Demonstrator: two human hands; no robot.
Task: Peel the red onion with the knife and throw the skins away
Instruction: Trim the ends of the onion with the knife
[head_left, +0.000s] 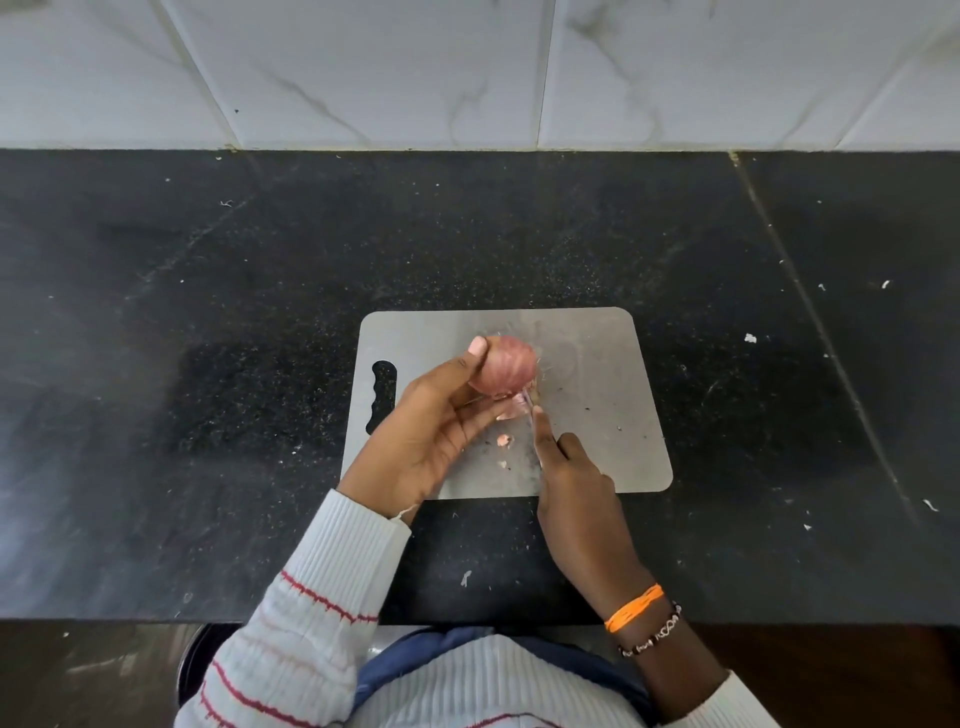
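Red onion (503, 365) held above grey cutting board (597, 415), on dark desk (208, 312). Left hand (431, 431) clamped around onion, thumb on top. Loose skin hangs under onion. Knife (532, 415) blade tip at onion's underside; right hand (571, 478) closed on knife handle. Skin scraps (504, 441) on board.

Head-worn, wide-angle, looking steeply down and forward from close above; black counter (208, 364) across mid-frame, tiled wall (363, 67) along the top.
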